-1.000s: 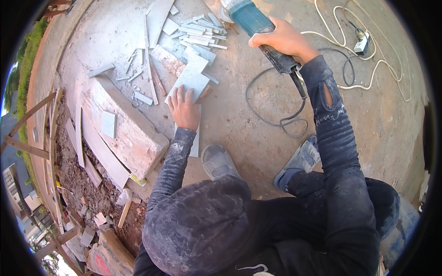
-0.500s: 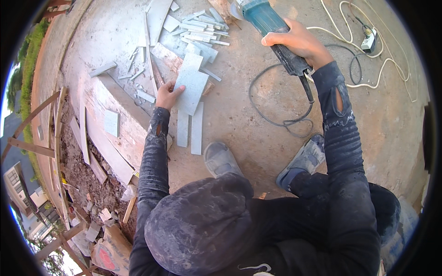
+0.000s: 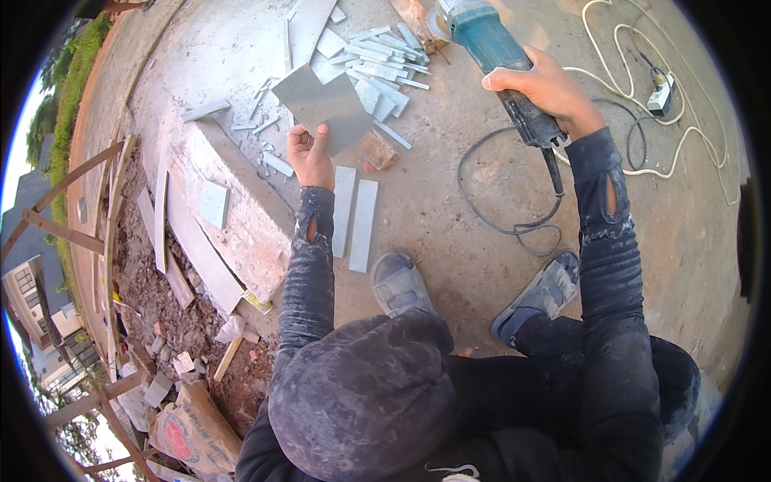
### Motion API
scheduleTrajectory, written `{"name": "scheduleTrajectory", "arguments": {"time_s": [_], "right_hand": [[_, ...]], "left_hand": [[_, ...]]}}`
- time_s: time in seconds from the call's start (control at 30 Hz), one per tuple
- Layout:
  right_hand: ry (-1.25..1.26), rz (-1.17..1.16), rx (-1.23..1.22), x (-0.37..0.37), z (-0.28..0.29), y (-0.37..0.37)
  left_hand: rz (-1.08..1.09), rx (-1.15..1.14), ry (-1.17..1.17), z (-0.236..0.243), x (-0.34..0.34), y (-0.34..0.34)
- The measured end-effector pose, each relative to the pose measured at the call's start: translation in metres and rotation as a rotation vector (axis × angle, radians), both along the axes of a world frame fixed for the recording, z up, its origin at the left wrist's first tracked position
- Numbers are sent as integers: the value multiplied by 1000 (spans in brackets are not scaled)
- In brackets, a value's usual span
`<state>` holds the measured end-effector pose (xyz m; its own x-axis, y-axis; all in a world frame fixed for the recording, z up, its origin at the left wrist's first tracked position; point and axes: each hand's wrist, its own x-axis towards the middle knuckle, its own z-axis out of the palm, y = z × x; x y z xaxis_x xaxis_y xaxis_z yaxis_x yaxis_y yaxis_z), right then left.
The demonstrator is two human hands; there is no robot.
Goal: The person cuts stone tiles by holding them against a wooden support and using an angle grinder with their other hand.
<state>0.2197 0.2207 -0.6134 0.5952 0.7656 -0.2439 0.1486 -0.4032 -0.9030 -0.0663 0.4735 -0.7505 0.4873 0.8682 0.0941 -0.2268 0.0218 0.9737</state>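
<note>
My left hand point(image 3: 312, 161) is closed on a grey tile point(image 3: 341, 120), thumb on its near edge. The tile has a stepped outline, is tilted up off the ground and shows a darker face; whether it is one piece or two overlapping I cannot tell. My right hand point(image 3: 554, 92) grips the black rear body of a teal angle grinder point(image 3: 486, 40), held up to the right of the tile. Its disc point(image 3: 438, 24) points away to the far left, apart from the tile. Below the left hand, two long tile strips point(image 3: 364, 225) lie side by side on the concrete.
A heap of cut tile strips point(image 3: 385, 60) lies beyond the tile. A pale slab point(image 3: 249, 193) with a small tile offcut point(image 3: 215, 204) stands left, beside rubble and wooden boards point(image 3: 116, 233). The grinder's dark cord point(image 3: 514, 229) and a white extension lead with its socket point(image 3: 661, 95) lie right.
My left hand has lifted and tilted the tile, so its face has turned from pale to dark. The grinder stays in my right hand. The whole view has shifted slightly.
</note>
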Motion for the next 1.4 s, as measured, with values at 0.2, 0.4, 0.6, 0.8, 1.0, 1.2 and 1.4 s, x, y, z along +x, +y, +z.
{"name": "scheduleTrajectory", "arguments": {"time_s": [0.2, 0.4, 0.6, 0.8, 1.0, 1.2, 1.4], "right_hand": [[-40, 33, 22, -8, 2, 2], [-54, 97, 113, -33, -2, 23], [-219, 183, 95, -58, 1, 44], [-309, 282, -25, -77, 23, 59], [-393, 305, -80, -90, 24, 67], [-421, 338, -136, -94, 27, 76], [-397, 377, -155, -98, 35, 77]], "left_hand": [[-9, 129, 249, 4, -9, -12], [33, 216, 359, 4, -31, -12], [119, 252, 373, 3, -11, -31], [123, 311, 379, 5, -9, -34], [111, 303, 346, 5, -2, -36], [116, 324, 396, 6, -3, -37], [105, 326, 356, 7, -1, -38]]}}
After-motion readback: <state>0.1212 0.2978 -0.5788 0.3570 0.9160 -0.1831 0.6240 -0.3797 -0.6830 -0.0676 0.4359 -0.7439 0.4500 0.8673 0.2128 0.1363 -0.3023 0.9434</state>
